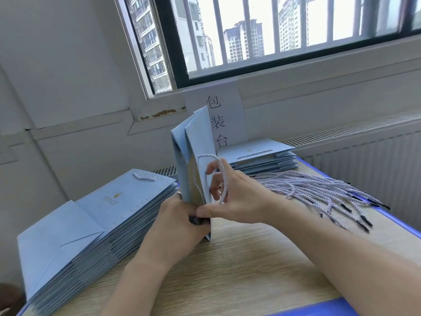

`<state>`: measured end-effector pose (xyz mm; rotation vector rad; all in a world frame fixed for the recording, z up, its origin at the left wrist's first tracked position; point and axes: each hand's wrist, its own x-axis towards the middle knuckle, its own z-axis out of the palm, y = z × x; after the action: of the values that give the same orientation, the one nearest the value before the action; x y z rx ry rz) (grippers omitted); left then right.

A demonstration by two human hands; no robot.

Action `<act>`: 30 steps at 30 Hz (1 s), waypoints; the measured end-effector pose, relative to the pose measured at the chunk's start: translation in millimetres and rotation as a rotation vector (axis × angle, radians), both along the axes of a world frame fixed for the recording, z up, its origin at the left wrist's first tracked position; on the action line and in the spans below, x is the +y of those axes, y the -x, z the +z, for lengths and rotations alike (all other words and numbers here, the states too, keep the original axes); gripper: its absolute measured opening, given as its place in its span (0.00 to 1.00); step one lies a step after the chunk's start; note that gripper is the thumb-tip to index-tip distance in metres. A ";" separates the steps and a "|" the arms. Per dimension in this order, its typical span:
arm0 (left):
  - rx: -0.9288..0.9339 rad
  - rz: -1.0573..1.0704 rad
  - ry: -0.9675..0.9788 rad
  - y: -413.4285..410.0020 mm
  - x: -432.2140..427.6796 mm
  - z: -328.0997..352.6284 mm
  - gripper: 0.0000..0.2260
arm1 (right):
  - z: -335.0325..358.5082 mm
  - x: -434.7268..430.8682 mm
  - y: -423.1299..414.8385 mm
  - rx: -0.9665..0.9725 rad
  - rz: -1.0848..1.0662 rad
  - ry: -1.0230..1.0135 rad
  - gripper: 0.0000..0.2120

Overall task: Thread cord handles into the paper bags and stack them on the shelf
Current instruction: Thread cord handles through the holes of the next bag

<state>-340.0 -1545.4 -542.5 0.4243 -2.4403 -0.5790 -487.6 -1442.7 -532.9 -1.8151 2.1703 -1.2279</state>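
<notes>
A light blue paper bag [194, 142] stands on edge at the middle of the wooden table [239, 258], its open mouth pointing down toward me. My left hand [180, 222] grips its lower left edge. My right hand [237, 195] pinches the lower right edge with the thumb, fingers curled around a white twisted cord handle [224, 179] that loops from the bag. A tall stack of flat blue bags [91, 224] lies on the left. A second, lower stack [262, 156] lies behind. A bundle of loose cords [319, 192] with black tips lies on the right.
A white paper sign [218, 119] with black characters hangs on the wall behind the bag. A radiator [364, 156] runs along the right wall under the barred window [273, 37]. The table has a blue rim [398, 222] at its right side.
</notes>
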 end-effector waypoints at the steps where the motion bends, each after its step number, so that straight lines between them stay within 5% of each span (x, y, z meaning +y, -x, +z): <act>1: -0.025 0.012 0.037 1.1 -1.4 -2.3 0.13 | 0.3 -0.2 -0.6 0.028 -0.013 0.039 0.33; 6: -0.022 0.033 0.131 4.5 0.7 -4.3 0.10 | -0.2 0.6 -1.4 0.038 0.012 0.117 0.28; 16: 0.086 0.009 0.016 6.5 3.7 -3.6 0.07 | -1.7 -1.7 2.9 0.015 0.073 0.164 0.26; 25: 0.046 0.016 0.079 11.5 13.0 -7.5 0.19 | -1.5 -2.8 3.2 -0.081 0.098 0.182 0.24; 30: 0.085 0.016 0.167 6.9 8.9 -5.2 0.07 | -1.6 -3.7 3.8 -0.105 0.114 0.210 0.23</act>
<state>-347.0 -1536.5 -547.7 0.3425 -2.3787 -0.3749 -491.4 -1446.4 -534.5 -1.8703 1.9181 -1.5369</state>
